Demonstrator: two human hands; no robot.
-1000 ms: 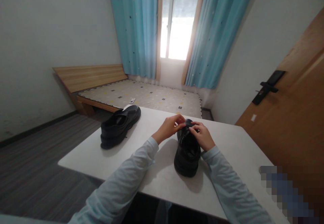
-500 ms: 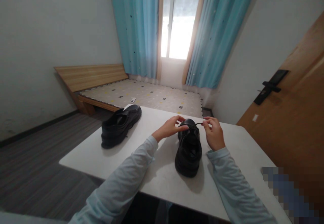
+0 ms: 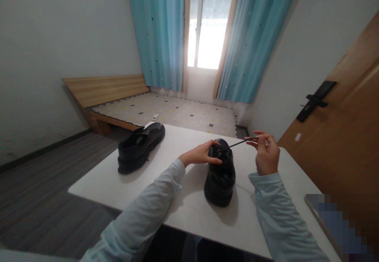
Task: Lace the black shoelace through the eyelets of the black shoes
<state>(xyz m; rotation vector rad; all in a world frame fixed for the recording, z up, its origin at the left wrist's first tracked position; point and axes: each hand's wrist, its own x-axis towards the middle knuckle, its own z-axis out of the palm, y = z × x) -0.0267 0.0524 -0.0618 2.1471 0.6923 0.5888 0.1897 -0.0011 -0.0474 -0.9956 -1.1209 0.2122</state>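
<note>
A black shoe [image 3: 220, 185] stands on the white table [image 3: 183, 222], its heel towards me and its toe pointing away. My left hand [image 3: 204, 152] grips its upper near the laces, thumb on the near side and fingers over the front. Off to the right, my right hand [image 3: 266, 153] pinches the end of a black shoelace [image 3: 243, 141]. The lace runs taut and slightly upward from the shoe to those fingers. A second black shoe [image 3: 140, 149] rests at the table's left side, touched by neither hand.
Beyond the table is a bed [image 3: 177, 108] with a patterned mattress and a small white remote [image 3: 155, 117] on it. A wooden door [image 3: 340, 135] with a black handle stands at the right. A pixelated flat object [image 3: 334, 222] lies along the table's right edge.
My right hand has moved right, away from the shoe, drawing out a longer stretch of lace. My left hand has shifted slightly nearer on the shoe.
</note>
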